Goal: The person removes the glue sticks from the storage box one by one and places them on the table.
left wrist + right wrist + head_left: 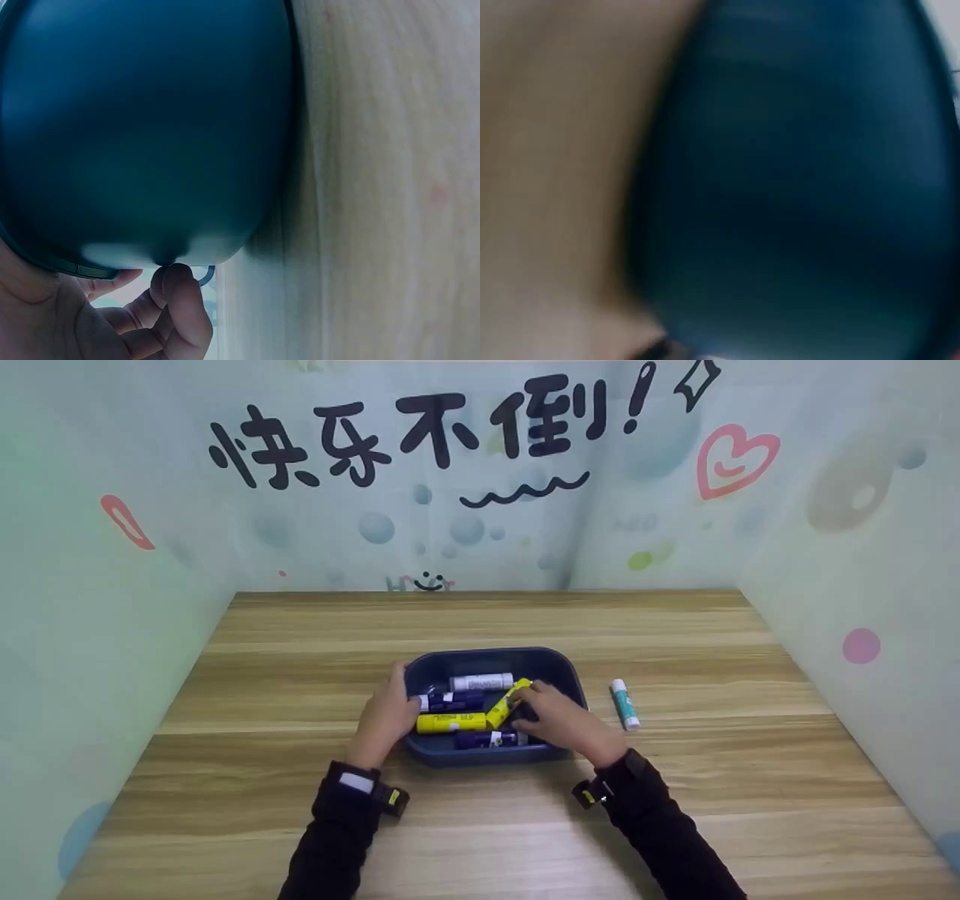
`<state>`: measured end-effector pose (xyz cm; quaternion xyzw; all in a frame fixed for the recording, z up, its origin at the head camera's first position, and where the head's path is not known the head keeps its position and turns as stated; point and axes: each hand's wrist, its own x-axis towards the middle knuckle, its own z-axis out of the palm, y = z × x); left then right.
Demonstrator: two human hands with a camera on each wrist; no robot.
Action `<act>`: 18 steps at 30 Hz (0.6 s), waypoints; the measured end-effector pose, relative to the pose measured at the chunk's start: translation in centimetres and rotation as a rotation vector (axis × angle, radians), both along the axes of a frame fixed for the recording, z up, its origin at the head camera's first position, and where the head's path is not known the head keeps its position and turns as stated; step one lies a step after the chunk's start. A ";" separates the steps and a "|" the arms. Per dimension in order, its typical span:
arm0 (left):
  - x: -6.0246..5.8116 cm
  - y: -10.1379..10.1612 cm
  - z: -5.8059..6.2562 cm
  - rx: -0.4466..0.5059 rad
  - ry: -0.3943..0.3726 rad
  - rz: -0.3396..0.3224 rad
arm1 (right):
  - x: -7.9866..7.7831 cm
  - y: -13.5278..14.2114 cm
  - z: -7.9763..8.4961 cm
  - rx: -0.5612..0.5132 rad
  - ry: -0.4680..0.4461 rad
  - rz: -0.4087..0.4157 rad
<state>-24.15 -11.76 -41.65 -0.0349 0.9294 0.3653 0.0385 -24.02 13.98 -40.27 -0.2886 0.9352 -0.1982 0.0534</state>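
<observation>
A dark blue plastic basin (487, 757) stands on the table with several glue sticks inside. My left hand (386, 716) grips its left rim, thumb over the edge; in the left wrist view curled fingers (187, 315) show beside the basin's outer wall (150, 135). Over the right half of the basin reaches my right hand (566, 720), its fingers touching the upper end of a slanted yellow glue stick (501, 710), thumb spread apart from them. Another yellow glue stick (450, 723), two dark purple ones (484, 739) and a white one (481, 682) lie about it.
A white-and-teal glue stick (624, 705) lies on the wooden table (480, 840) to the right of the basin. Printed cloth walls (465, 532) close off the back and both sides. The right wrist view is blurred, mostly basin wall (795, 180).
</observation>
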 end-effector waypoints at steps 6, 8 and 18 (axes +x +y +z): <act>0.0 0.1 0.0 -0.003 0.006 -0.004 | -0.4 -0.2 -0.8 -0.023 -0.016 -0.002; 0.0 0.1 0.1 -0.003 0.012 -0.007 | -0.5 -0.1 -0.9 -0.014 -0.027 0.000; 0.0 -0.1 -0.1 0.005 0.028 -0.009 | -0.9 0.0 -1.1 -0.033 -0.076 0.162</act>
